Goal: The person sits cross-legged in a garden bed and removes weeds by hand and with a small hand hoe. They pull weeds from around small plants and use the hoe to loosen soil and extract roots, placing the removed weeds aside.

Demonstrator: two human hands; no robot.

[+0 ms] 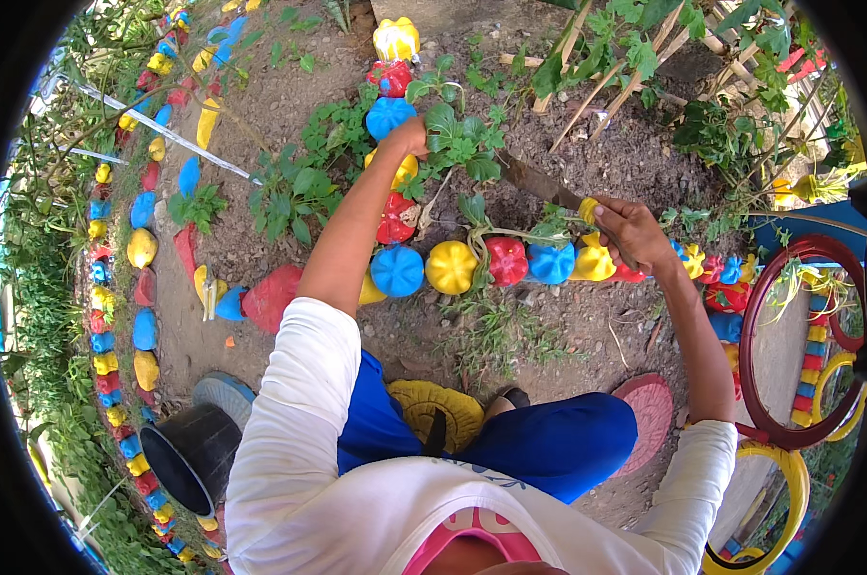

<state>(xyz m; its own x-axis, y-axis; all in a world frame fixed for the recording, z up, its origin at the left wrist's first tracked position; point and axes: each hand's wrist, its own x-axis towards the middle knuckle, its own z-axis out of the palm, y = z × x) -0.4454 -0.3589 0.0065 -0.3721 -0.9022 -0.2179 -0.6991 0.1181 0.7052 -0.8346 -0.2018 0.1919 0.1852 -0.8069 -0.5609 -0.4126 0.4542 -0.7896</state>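
Observation:
My left hand (409, 138) is curled at the stems of a green leafy plant (461, 140), over a row of painted bottle bottoms; its fingertips are partly hidden. My right hand (631, 231) grips a long knife (541, 181) by its handle, with a yellow wrap (589, 211) where the blade begins. The dark, soil-stained blade slants toward the plant, its tip close to the leaves. Below the hands, a blue bottle bottom (397, 271), a yellow one (451, 267) and a red one (507, 261) edge the soil bed (534, 208). A pulled-looking stem (516, 233) lies across the edging.
A black bucket (196, 453) lies tipped at the left. Yellow (433, 406) and pink (649, 424) round stepping pieces lie by my legs. Dark red rings (753, 345) stand at the right. Wooden sticks (570, 57) and vines rise behind the bed. A white string (168, 133) crosses at upper left.

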